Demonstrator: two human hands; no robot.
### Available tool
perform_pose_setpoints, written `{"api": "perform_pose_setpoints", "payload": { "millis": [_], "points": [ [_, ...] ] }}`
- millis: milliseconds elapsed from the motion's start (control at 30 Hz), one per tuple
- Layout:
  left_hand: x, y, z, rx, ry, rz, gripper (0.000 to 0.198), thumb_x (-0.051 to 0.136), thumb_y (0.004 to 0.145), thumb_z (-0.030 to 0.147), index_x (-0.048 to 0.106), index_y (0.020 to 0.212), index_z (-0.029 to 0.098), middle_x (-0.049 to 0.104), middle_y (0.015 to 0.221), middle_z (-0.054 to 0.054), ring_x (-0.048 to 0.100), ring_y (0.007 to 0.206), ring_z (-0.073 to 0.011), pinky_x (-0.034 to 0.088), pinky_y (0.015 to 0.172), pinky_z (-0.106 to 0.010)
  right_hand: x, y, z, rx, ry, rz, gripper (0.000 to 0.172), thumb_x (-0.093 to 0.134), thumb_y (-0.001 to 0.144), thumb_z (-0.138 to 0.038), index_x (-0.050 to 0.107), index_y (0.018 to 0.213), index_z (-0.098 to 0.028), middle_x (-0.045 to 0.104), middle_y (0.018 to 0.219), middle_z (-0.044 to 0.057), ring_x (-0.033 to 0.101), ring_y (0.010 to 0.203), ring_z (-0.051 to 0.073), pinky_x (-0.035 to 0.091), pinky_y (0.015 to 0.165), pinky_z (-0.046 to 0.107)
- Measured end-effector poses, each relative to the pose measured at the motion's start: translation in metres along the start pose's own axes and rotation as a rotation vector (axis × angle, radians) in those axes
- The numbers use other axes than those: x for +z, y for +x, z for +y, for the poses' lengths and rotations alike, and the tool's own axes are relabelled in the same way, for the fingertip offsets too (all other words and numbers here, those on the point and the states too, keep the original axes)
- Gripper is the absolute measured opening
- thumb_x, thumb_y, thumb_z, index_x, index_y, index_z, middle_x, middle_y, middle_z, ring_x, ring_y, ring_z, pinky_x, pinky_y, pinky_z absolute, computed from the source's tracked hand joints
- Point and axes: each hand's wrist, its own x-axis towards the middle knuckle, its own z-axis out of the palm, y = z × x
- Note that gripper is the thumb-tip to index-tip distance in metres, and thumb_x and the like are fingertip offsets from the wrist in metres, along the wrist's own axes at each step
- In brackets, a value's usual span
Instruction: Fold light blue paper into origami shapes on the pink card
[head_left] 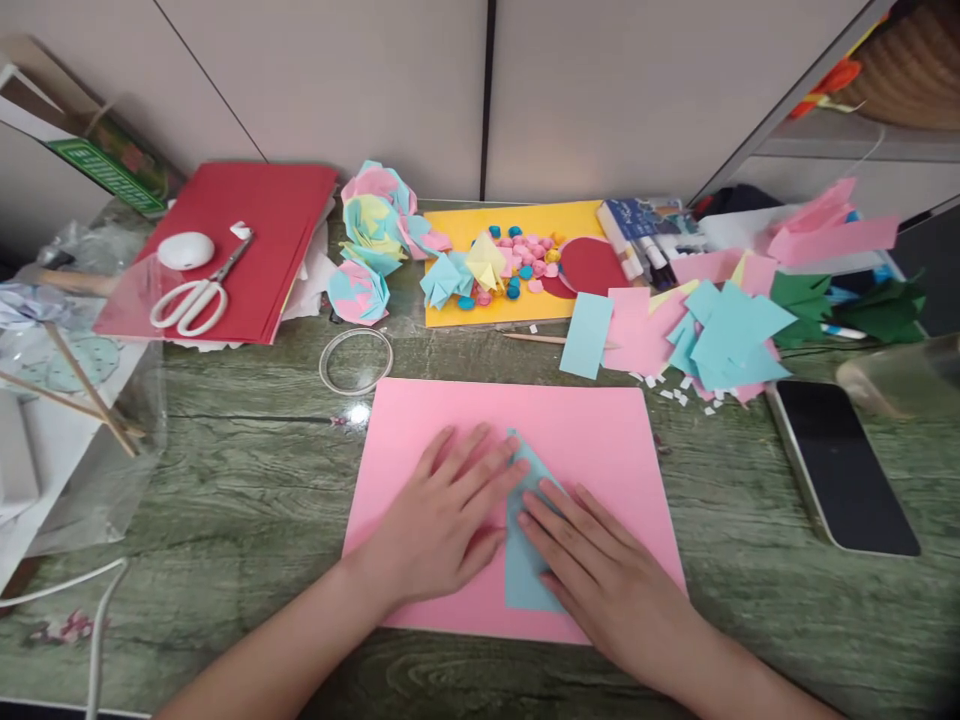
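A folded light blue paper (525, 585) lies on a pink sheet (600, 415) in front of me, its point toward the far side. My left hand (450, 515) rests flat with fingers stretched, the fingertips touching the blue paper's upper left edge. Over the paper's right side lies my right hand (600, 560), fingers extended and pressing it down. Both hands are open and grip nothing; part of the blue paper is hidden beneath them.
White scissors (195, 300) and a white case (185, 251) lie on a red folder (262, 220). Beyond the pink sheet are a tape roll (355, 334), folded paper flowers (375, 230) and a yellow sheet (450, 225). Blue paper pieces (735, 335) and a phone (840, 465) are at right.
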Motion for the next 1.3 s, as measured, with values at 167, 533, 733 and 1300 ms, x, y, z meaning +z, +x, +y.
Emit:
{"api": "perform_pose_setpoints", "payload": {
  "millis": [167,533,733,1300],
  "points": [
    [0.0,0.002,-0.001,0.016,0.026,-0.021,0.059,0.032,0.088,0.049,0.025,0.138,0.019,0.021,0.146,-0.005,0.01,0.134,-0.0283,0.008,0.107,-0.051,0.003,-0.002,0.002,-0.042,-0.018,-0.032,0.042,0.044,0.087,-0.024,0.044,0.127,-0.013,0.038,0.137,0.005,0.03,0.128,0.024,0.031,0.104,0.043],
    [0.003,0.001,-0.001,-0.013,0.036,-0.013,0.055,0.032,0.088,0.049,0.032,0.135,0.02,0.029,0.143,-0.006,0.016,0.133,-0.0281,0.011,0.107,-0.051,0.003,-0.004,0.006,-0.095,0.012,-0.071,0.043,0.042,0.088,-0.022,0.041,0.129,-0.013,0.036,0.139,0.006,0.028,0.129,0.025,0.034,0.103,0.043],
    [0.003,0.002,-0.001,0.005,0.029,-0.005,0.053,0.033,0.088,0.046,0.034,0.133,0.018,0.025,0.145,-0.004,0.013,0.134,-0.0266,0.012,0.108,-0.049,0.001,-0.003,0.007,-0.097,0.059,-0.068,0.041,0.042,0.088,-0.018,0.042,0.129,-0.013,0.037,0.138,0.005,0.028,0.129,0.023,0.037,0.101,0.041],
    [0.004,0.005,0.001,-0.073,0.027,0.007,0.051,0.034,0.09,0.041,0.03,0.135,0.018,0.033,0.141,-0.003,0.021,0.131,-0.027,0.013,0.107,-0.05,0.001,-0.004,0.01,-0.113,0.07,-0.087,0.042,0.044,0.087,-0.019,0.042,0.129,-0.015,0.039,0.137,0.003,0.029,0.129,0.022,0.036,0.102,0.042]
  ]
}}
